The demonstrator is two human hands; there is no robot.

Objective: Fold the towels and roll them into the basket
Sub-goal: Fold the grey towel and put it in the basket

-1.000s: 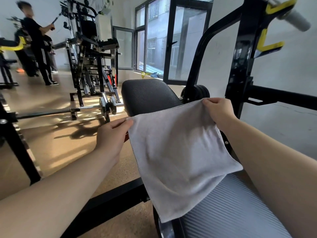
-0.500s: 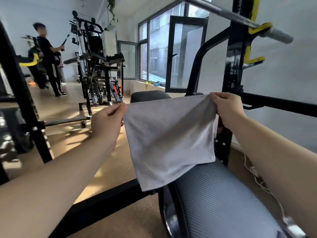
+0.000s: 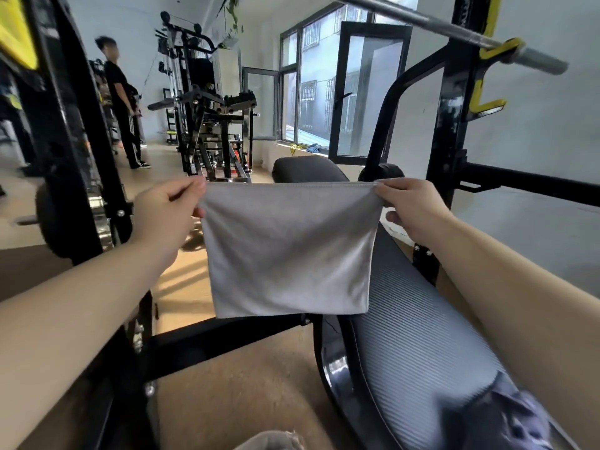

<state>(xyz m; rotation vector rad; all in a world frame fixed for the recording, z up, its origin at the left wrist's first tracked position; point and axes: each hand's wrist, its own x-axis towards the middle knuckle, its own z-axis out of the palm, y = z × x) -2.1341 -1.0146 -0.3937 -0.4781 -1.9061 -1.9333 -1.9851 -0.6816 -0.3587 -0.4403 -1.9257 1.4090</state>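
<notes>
A grey towel (image 3: 289, 248) hangs flat in the air in front of me, its top edge stretched level. My left hand (image 3: 168, 216) pinches the top left corner. My right hand (image 3: 412, 209) pinches the top right corner. The towel's lower edge hangs free, just above the black frame bar and the left side of the padded bench (image 3: 422, 336). No basket is in view.
A black rack upright (image 3: 451, 125) with yellow hooks and a barbell (image 3: 438, 24) stands to the right. Another black upright (image 3: 81, 164) is at left. A person (image 3: 121, 102) stands far back left beside gym machines (image 3: 207, 125). Dark cloth (image 3: 513, 417) lies on the bench near me.
I have lifted the towel off the bench and spread it level between both hands. It now hangs free and square, and my view has tilted upward.
</notes>
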